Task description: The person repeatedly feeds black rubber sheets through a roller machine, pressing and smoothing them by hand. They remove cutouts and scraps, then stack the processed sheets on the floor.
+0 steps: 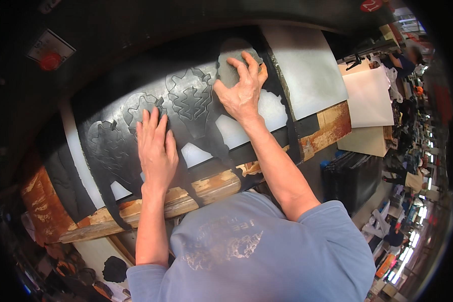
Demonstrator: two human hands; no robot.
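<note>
**Black sheet pinned flat, grey pad pressed at its top edge**

Left hand [156,146] laid flat, fingers stretched out and close together, palm down on the black cut-out sheet [196,103]. Nothing gripped; simply pressing, most likely to keep the thin sheet from sliding or lifting off the pale board [307,70] beneath. Placed near the sheet's middle-left, just beside a row of wavy, leaf-like outlines cut into the black material.

Right hand [241,88] further up and to the right, fingers spread and curled lightly over a grey rounded pad [231,68], thumb at its lower edge. Pad held flat against the sheet's upper border, pushed down rather than pinched. Whether a sponge, a cloth pad or a cut piece of the same stock, cannot tell.

Black cut-out sheet draped across the pale board, with shaped gaps showing the light surface below; its narrow strips hanging over the front edge of a worn wooden bench [206,189] with flaking orange-brown paint. Hands well apart on it, one anchoring, one working.

To the right, cream-coloured boards [370,98] stacked at an angle and a dark pile of sheets [350,178] below them. Red round button [50,61] on a plate at upper left.
</note>
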